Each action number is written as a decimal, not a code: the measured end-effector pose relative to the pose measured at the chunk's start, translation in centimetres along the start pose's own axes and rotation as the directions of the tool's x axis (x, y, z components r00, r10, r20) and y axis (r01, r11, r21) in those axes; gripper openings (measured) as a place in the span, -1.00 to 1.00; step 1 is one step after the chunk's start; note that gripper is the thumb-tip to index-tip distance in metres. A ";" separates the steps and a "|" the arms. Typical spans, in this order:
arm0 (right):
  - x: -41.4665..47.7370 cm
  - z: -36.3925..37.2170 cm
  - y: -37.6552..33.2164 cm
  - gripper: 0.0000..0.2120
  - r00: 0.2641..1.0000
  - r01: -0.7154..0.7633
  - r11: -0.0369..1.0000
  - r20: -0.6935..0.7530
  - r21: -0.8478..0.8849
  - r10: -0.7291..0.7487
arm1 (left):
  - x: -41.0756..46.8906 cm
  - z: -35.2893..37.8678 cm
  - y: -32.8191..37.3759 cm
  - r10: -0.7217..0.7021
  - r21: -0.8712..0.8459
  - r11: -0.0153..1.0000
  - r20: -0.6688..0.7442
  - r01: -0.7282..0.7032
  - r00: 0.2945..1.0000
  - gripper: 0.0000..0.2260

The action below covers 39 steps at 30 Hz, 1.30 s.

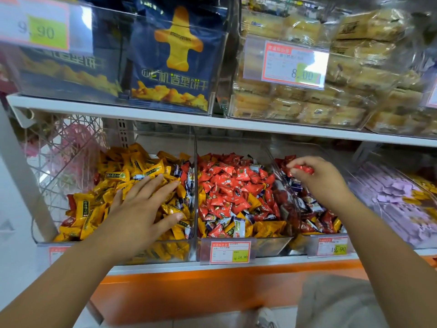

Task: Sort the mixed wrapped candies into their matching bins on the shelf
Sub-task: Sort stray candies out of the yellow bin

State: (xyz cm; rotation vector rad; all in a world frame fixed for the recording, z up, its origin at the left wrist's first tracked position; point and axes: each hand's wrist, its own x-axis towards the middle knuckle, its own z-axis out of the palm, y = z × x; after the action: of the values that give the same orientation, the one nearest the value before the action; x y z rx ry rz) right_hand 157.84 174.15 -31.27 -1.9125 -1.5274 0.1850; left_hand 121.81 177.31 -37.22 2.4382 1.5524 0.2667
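- The right hand pinches a red candy between thumb and fingertips; the candy sticks out at the hand's 11 o'clock, above the third bin.
- The left hand lies spread, fingers straight, flat on the yellow candies in the left bin; the fingertips point to about 1 o'clock.
- The middle bin, at 3 o'clock from the left hand, is mostly red wrappers, with yellow and white-and-blue ones mixed in along the front.
- Whatever sits under the left palm is hidden.
- The left forearm cuts off a tag on the left bin.
- The purple packets at far right are blurred.
- The middle tag reads 24.90; the next tag ends in .90, its first digits unclear.
- On the upper shelf, a tag reads 8.00 and another reads 9.90.
- The blue biscuit bag carries Chinese characters; the tags' small print is too blurred to read.
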 end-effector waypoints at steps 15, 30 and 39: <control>-1.4 9.2 -14.0 -0.78 0.891 0.400 0.879 0.114 0.260 -0.440 | -4.1 -0.7 -5.0 -0.266 0.033 0.962 -0.137 0.273 0.954 -0.07; 0.8 26.2 -26.8 -0.66 0.428 0.608 0.781 0.769 0.144 -0.475 | -7.5 -1.8 -7.5 -0.115 0.049 0.992 -0.012 0.115 0.993 -0.43; 5.2 25.9 -25.7 -0.74 0.721 0.261 0.932 0.591 0.252 -0.362 | -8.1 -1.3 -7.9 -0.044 0.111 0.992 -0.063 0.051 0.997 -0.26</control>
State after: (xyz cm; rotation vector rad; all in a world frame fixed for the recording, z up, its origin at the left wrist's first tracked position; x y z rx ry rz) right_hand 125.62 191.73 -34.71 -1.4962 -2.1774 0.8401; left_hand 111.28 173.34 -38.51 2.4952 1.6921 0.2522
